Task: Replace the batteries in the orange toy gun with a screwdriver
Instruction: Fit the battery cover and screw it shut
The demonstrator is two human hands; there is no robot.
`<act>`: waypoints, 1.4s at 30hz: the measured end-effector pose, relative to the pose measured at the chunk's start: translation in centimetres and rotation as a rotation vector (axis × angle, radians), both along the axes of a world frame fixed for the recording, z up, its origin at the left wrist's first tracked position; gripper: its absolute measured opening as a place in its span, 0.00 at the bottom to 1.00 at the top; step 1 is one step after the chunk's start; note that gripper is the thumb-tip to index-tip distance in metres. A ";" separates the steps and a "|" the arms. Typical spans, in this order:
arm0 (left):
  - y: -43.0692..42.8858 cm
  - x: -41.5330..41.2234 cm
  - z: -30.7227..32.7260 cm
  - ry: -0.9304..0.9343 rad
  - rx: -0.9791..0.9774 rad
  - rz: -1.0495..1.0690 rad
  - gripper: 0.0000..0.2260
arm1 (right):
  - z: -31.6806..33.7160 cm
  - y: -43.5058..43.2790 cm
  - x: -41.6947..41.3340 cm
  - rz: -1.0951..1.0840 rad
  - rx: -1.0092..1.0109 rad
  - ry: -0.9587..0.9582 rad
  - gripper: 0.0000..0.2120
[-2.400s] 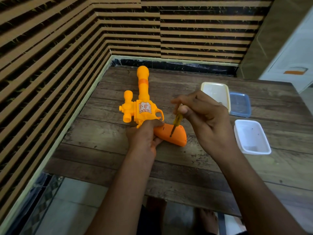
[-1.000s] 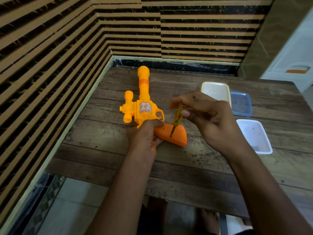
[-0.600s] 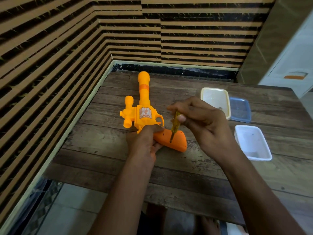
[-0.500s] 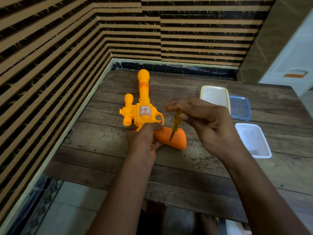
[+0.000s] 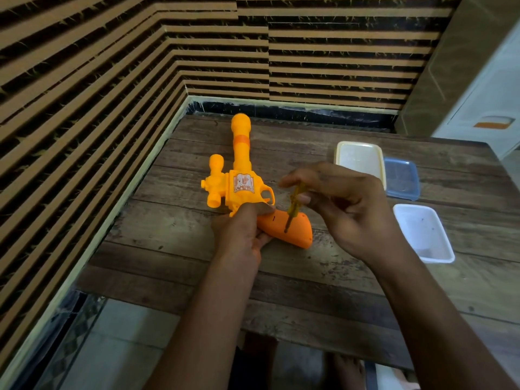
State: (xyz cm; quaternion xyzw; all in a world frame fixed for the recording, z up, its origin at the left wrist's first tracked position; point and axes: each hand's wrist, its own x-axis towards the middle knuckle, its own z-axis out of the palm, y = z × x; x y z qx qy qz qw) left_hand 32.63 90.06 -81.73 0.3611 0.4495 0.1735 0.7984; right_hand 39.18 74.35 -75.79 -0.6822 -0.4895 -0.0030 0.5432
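Left hand (image 5: 239, 235) grips the toy gun (image 5: 242, 187). Right hand (image 5: 346, 209) pinches the screwdriver (image 5: 294, 208), tip on the handle. Cover looks shut; batteries not swapped yet.

Our left hand (image 5: 239, 237) covers the place where the body of the toy gun (image 5: 244, 190) meets its grip. The fingers of our right hand (image 5: 351, 209) hide the top of the screwdriver (image 5: 292, 209). Its tip rests on the grip, but any screw there is too small for us to make out. The sticker (image 5: 244, 183) is a blur. Dark specks lie in the white tray (image 5: 416, 235), and we cannot tell what they are. The cream box (image 5: 360, 161) hides the near edge of the blue lid (image 5: 402, 178). The bench (image 5: 309, 291) is cut off at the right edge, and our forearms at the bottom.
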 end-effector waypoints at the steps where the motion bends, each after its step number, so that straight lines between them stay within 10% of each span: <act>1: 0.0 0.0 0.0 -0.004 -0.005 0.006 0.32 | 0.0 -0.1 0.0 0.019 0.000 0.012 0.11; 42: -0.2 0.1 0.5 0.050 0.005 0.031 0.26 | -0.4 -0.7 -0.7 -0.219 -0.100 -0.120 0.10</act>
